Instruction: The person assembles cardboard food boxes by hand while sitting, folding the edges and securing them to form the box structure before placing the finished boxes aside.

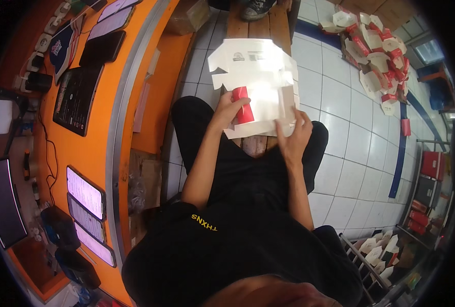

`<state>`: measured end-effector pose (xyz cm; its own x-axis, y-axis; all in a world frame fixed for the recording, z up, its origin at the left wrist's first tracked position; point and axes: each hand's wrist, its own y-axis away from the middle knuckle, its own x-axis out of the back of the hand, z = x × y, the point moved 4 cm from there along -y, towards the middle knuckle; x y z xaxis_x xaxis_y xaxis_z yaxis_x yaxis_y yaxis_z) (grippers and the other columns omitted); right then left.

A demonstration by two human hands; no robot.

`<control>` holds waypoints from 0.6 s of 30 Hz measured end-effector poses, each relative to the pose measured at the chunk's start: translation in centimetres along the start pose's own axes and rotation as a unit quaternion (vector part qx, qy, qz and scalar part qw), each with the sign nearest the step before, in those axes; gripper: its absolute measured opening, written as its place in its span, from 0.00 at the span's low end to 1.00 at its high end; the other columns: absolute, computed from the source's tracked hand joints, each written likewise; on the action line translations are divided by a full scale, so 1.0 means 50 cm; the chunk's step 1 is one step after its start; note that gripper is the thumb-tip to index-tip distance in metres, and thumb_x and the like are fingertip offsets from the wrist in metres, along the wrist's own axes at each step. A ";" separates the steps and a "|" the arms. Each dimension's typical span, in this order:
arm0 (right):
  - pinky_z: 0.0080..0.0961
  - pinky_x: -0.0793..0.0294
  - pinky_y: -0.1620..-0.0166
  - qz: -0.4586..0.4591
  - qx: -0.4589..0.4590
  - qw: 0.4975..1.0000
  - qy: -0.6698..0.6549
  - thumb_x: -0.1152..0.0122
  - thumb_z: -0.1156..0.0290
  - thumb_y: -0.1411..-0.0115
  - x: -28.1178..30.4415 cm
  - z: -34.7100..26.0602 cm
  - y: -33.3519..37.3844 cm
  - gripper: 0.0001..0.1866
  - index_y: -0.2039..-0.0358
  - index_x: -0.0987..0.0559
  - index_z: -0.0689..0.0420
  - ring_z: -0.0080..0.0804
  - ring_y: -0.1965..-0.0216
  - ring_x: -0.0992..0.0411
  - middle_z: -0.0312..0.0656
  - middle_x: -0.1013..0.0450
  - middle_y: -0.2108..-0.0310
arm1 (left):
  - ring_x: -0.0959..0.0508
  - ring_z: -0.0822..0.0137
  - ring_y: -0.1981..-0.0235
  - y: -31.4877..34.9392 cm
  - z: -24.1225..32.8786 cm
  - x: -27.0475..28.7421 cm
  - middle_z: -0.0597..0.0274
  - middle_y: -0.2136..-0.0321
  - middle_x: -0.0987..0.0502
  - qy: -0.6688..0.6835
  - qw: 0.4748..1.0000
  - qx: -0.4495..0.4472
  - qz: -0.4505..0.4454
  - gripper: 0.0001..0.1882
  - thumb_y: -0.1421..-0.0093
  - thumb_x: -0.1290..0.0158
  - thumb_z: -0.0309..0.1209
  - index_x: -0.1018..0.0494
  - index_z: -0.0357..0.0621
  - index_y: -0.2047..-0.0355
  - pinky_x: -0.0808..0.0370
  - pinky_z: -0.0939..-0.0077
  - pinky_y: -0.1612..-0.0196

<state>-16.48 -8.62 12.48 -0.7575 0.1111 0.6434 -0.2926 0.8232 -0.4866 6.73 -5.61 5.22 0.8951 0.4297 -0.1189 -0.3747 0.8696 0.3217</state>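
Observation:
A partly folded cardboard food box (262, 67), white inside with a red outer face, lies over the wooden bench between my knees. Its far part is flat, with cut notches and small grey print. My left hand (228, 111) grips its left side, the thumb across a turned-up red panel (243, 105). At the near right corner my right hand (295, 137) pinches a raised side flap, its thumb on the near edge and its fingers partly behind the board. Glare washes out the box's middle.
Along the left runs an orange counter (125, 77) with phones, a tablet (77, 100) and cables. Folded red-and-white boxes (378, 56) pile on the tiled floor at far right. More boxes (378, 253) fill a rack at lower right. A shoe (258, 9) rests on the bench's far end.

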 end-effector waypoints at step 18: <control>0.32 0.25 0.64 -0.093 -0.057 0.989 -0.096 0.38 0.75 0.35 -0.106 -0.039 0.039 0.05 0.65 0.24 0.63 0.39 0.68 0.25 0.47 0.25 0.71 | 0.20 0.67 0.58 0.027 -0.086 -0.069 0.58 0.54 0.22 0.059 0.998 -0.018 -0.035 0.26 0.37 0.37 0.41 0.29 0.37 0.46 0.20 0.70 0.57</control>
<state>-11.89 -6.53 9.26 -0.7972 -0.1464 0.5857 -0.3773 0.8782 -0.2940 2.12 -4.86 2.01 0.8855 0.3920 -0.2494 -0.3230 0.9053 0.2759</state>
